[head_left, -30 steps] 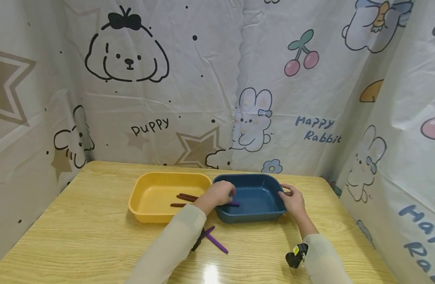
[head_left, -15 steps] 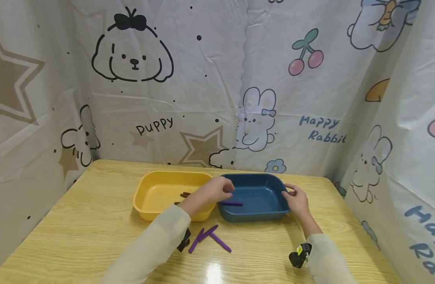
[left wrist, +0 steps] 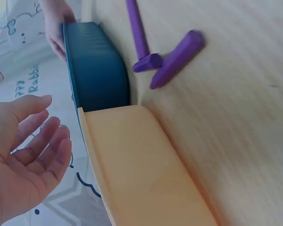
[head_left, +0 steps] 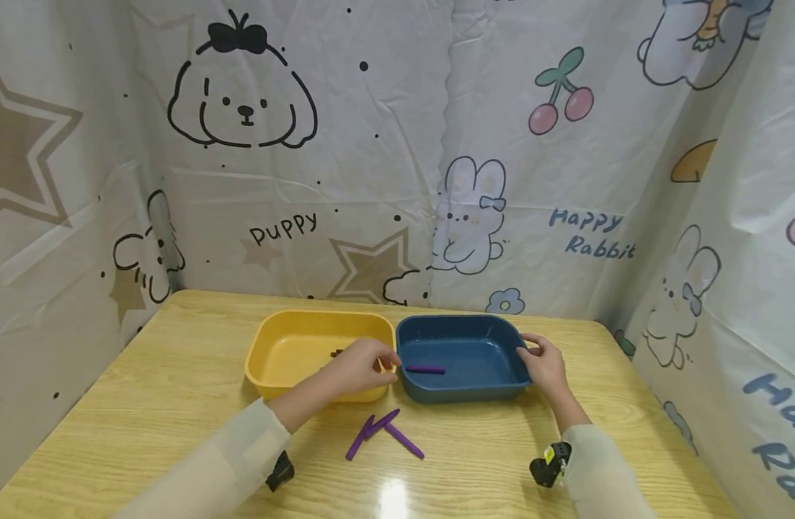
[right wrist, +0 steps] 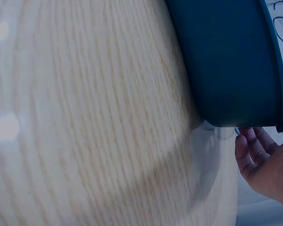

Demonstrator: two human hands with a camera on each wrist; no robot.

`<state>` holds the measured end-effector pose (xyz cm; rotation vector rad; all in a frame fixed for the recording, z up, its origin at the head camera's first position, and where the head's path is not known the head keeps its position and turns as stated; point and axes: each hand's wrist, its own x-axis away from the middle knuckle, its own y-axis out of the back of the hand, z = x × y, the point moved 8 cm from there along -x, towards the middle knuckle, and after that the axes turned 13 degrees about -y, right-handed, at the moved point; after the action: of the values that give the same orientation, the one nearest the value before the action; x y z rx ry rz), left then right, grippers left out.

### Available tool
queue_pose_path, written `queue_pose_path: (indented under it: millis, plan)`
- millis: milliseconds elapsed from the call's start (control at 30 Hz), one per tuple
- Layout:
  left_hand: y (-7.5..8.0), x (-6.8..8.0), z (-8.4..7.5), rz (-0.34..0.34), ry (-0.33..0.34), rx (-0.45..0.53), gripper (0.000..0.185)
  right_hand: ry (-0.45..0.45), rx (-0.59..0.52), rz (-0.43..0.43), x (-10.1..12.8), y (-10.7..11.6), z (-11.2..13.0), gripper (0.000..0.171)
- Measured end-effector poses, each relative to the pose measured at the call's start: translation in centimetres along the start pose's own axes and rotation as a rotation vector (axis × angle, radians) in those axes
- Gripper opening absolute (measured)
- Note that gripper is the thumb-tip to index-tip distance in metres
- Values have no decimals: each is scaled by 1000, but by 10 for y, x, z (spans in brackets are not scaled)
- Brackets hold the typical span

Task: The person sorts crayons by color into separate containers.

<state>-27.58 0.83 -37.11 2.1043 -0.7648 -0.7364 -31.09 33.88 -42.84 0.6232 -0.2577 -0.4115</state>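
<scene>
My left hand (head_left: 360, 366) hovers over the right part of the yellow bin (head_left: 274, 353), its fingers relaxed and apart. Nothing lies between those fingers in the left wrist view. At the right end of the blue bin (head_left: 481, 360), my right hand (head_left: 545, 366) holds the rim, thumb on top and fingers outside. A purple crayon (head_left: 426, 369) lies on the blue bin's floor near its left wall. Brown crayons (head_left: 336, 353) in the yellow bin are mostly hidden behind my left hand. Several purple crayons (left wrist: 179, 59) lie on the table in front of the bins, touching or nearly touching.
Both bins stand side by side on the wooden table (head_left: 176, 404). A printed curtain (head_left: 384, 144) closes off the back and both sides. Each wrist carries a small black camera, such as the right wrist's camera (head_left: 550, 465).
My left hand has moved left from over the blue bin to over the yellow bin, leaving the purple crayon inside the blue one. My right hand stays on the rim.
</scene>
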Motion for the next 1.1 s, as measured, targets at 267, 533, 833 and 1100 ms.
queue_pose_path:
  millis: [267, 533, 833, 1100]
  plan:
    - [1, 37, -1, 3, 12, -8, 18, 14, 3, 4, 0, 1, 2, 38]
    - [-17, 66, 9, 73, 44, 68, 25, 14, 2, -1, 0, 2, 2, 38]
    - [-40, 79, 18, 91, 73, 66, 37, 11, -2, 10, 0, 1, 0, 38]
    - [-47, 83, 24, 116, 169, 37, 42, 2, -1, 11, 1, 0, 0, 39]
